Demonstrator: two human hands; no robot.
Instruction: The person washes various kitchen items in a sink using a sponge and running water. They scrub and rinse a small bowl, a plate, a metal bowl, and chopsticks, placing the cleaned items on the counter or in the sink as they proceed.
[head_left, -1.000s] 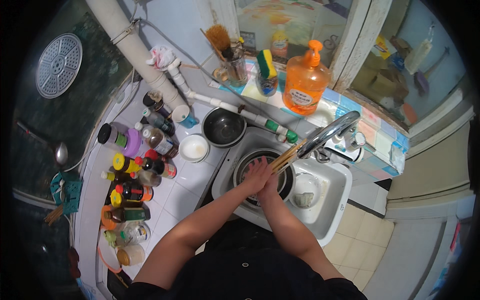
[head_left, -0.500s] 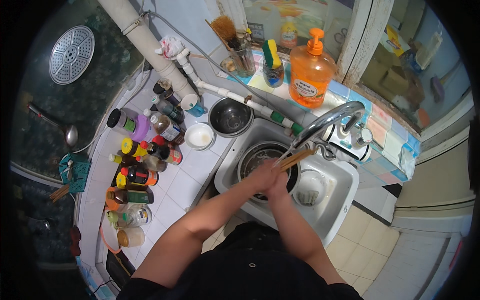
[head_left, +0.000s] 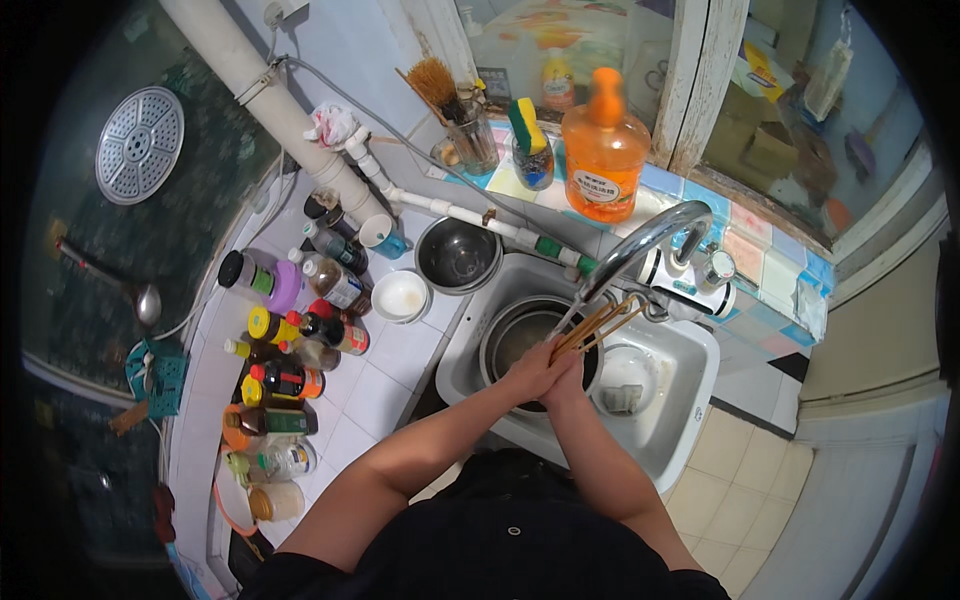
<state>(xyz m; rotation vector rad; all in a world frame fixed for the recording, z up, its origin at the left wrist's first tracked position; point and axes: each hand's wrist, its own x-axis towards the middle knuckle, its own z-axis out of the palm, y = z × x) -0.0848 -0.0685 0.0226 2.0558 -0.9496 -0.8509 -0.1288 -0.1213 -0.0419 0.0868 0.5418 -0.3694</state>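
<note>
The slim tan wooden chopsticks [head_left: 588, 330] fan apart, looser than the tight bundle of half a second ago! Left hand [head_left: 535, 372] and right hand [head_left: 566, 384] press together around them, free ends toward two o'clock, over the pale grey sink [head_left: 706, 368], beneath the curved chrome faucet [head_left: 632, 246]. Spread out, more of each stick probably meets the water.

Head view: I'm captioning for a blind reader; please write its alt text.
A person's left hand and right hand hold brown chopsticks beneath a curved faucet, over nested round vessels in a sink. An orange pump bottle stands behind; assorted bottles crowd the left counter.
</note>
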